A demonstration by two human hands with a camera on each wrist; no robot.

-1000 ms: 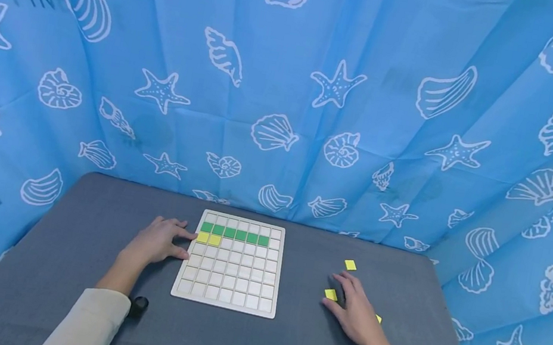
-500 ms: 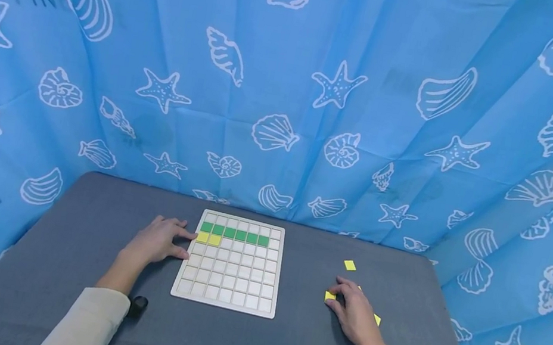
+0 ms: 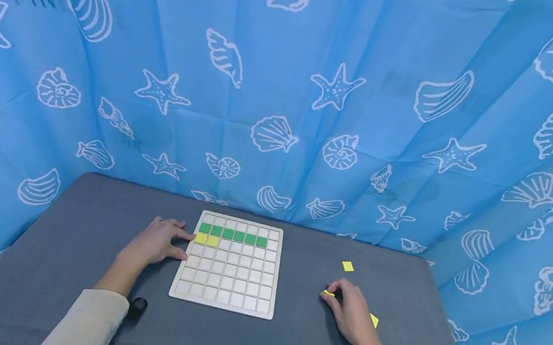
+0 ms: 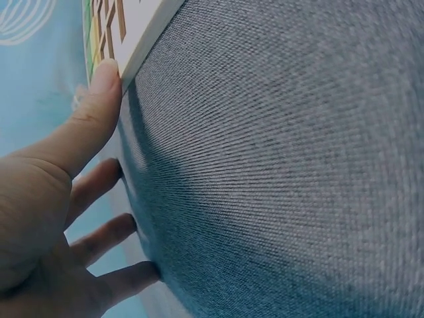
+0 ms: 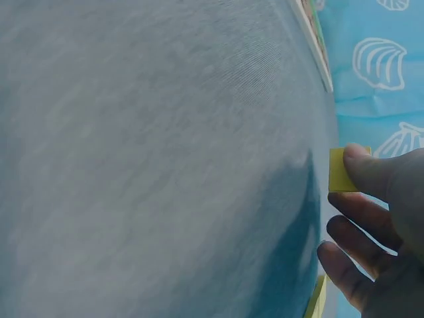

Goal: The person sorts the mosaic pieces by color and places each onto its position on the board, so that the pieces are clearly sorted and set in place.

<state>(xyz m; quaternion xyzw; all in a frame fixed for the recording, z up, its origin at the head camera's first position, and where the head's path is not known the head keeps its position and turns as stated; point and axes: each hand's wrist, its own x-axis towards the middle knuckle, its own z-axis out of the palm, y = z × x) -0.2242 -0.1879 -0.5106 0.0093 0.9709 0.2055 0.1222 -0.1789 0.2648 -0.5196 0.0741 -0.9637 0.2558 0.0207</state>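
A white grid board [image 3: 233, 274] lies on the grey table, with a row of green square tiles [image 3: 229, 233] and, below it, two yellow tiles [image 3: 207, 239] at the left end. My left hand [image 3: 157, 242] rests at the board's left edge, its thumb [image 4: 105, 78] touching the rim and its other fingers spread. Off to the right of the board, my right hand [image 3: 352, 311] pinches a yellow square tile [image 5: 340, 171] between thumb and fingers, tilted and just off the cloth.
One loose yellow tile [image 3: 347, 266] lies beyond the right hand. Another yellow tile [image 3: 373, 320] shows beside that hand, partly hidden. A blue shell-patterned curtain [image 3: 289, 90] hangs behind the table [image 3: 293, 344] and along its sides.
My right thumb and fingers have closed on the yellow tile, which has tilted up from the table and shifted slightly left. The left hand has stayed at the board's edge.
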